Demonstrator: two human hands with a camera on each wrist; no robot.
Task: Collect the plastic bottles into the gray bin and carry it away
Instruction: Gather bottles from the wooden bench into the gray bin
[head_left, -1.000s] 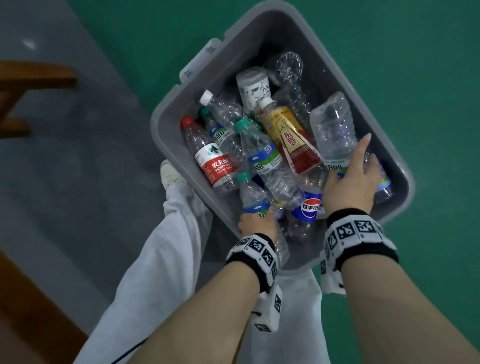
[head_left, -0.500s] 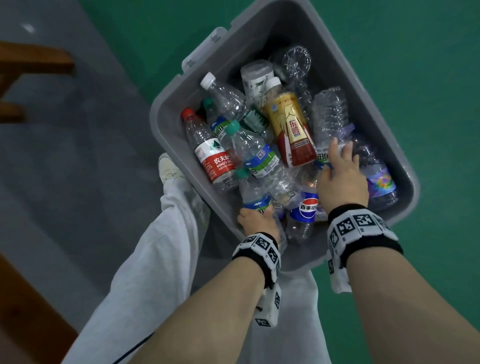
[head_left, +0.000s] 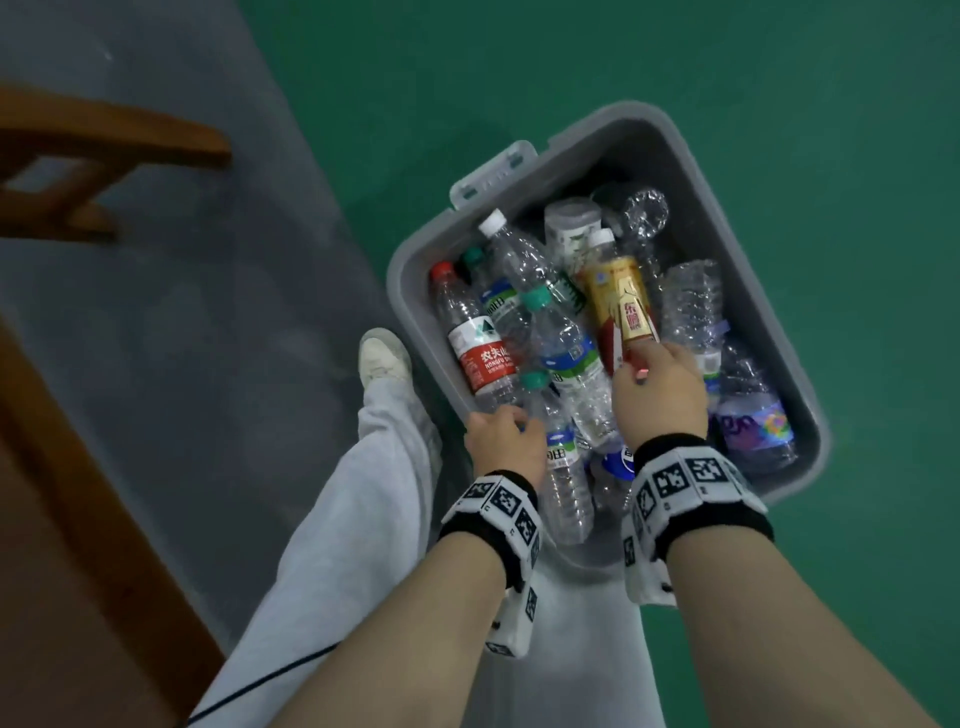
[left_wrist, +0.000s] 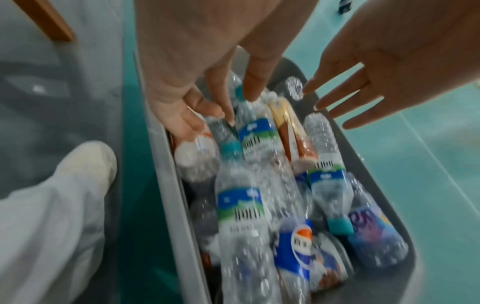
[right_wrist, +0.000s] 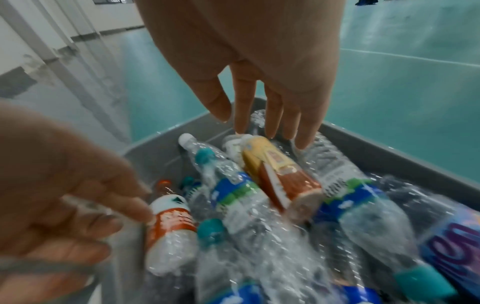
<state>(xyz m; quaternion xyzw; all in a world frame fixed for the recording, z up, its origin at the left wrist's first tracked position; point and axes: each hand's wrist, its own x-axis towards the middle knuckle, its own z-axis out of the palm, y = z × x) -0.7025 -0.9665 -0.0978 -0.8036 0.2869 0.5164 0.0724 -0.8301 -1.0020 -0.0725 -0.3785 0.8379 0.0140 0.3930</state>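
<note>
On green floor (head_left: 779, 104), gray bin (head_left: 769, 291) of bottles (head_left: 566, 358); both hands' fingers (right_wrist: 244, 107) apart.

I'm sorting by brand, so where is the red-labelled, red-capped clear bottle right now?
In the head view, the red-labelled bottle lies along the gray bin's left wall, just ahead of the left hand, beside a green-capped bottle.

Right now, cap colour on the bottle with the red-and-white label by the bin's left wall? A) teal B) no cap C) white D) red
D: the red-labelled bottle lying along the left wall of the gray bin has a red cap at its far end; the teal and white caps belong to its neighbours.
</note>
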